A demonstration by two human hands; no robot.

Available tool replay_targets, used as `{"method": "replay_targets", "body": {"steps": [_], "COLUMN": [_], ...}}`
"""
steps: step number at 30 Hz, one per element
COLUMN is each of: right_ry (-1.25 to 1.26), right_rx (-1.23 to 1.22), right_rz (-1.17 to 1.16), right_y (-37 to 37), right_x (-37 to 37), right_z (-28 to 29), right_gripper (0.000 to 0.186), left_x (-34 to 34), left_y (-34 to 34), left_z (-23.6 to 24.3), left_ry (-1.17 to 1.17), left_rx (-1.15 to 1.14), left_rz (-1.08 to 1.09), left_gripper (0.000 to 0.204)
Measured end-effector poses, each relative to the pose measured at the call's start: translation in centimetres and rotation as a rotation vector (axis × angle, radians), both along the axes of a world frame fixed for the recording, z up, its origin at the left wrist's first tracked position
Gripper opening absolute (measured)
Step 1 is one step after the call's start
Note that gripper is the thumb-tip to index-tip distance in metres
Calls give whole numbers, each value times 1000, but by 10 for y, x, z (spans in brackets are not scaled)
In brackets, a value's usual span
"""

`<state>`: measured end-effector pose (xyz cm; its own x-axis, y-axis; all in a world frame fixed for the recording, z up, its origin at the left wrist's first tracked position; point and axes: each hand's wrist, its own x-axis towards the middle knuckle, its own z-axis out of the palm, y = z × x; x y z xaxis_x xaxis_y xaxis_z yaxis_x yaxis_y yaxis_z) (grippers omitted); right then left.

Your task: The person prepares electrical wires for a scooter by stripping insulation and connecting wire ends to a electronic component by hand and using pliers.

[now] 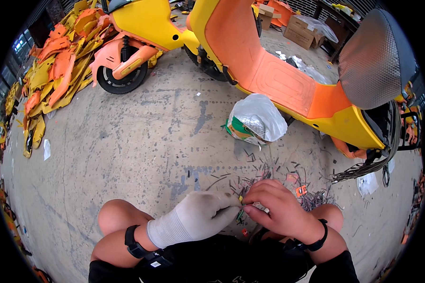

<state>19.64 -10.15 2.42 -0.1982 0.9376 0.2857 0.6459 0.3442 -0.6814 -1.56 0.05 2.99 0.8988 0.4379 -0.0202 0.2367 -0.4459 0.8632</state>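
My left hand (198, 214), in a pale knitted glove, is closed with thumb and fingers pressed together. My bare right hand (281, 207) meets it fingertip to fingertip, also in a pinch. Between the fingertips shows a bit of thin wire (241, 198), yellow, with green below; the fingers cover most of it, and which hand grips which end is hard to make out. Beneath and beyond the hands, short dark wire scraps (257, 170) are strewn over the concrete floor. A denser pile of cut wires (316, 200) lies beside my right hand, near a small orange piece (301, 190).
Ahead stands a yellow and orange scooter (281, 89), with a bundle of cables (373, 165) hanging at its right end. A white plastic bag (259, 115) sits before it. Yellow and orange panels (56, 70) are heaped far left. Cardboard boxes (300, 32) stand at the back.
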Motion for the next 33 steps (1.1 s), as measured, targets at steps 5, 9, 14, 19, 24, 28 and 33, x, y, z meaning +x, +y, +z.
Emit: {"method": "replay_targets", "body": {"steps": [5, 9, 14, 19, 24, 28, 33], "right_ry": [-140, -277, -343, -379, -391, -296, -238], "right_rx": [150, 253, 313, 314, 282, 198, 245], "right_rz": [19, 26, -6, -37, -94, -13, -6], "right_y": [1, 1, 1, -1, -8, -7, -5], "right_x": [-2, -3, -8, -15, -12, -8, -5], "right_z": [-3, -6, -7, -7, -10, -19, -27], "right_gripper": [19, 25, 27, 24, 27, 29, 23], "left_x": [1, 3, 3, 1, 5, 5, 14], "left_y": [-3, -4, -10, -12, -12, -12, -19], "left_z": [-1, 0, -7, -7, -8, 0, 7], "left_ry": [10, 65, -11, 24, -14, 174, 203], "left_rx": [38, 26, 68, 122, 153, 5, 56], "left_rz": [12, 25, 85, 95, 134, 125, 173], "left_gripper": [18, 19, 14, 14, 13, 14, 14]}}
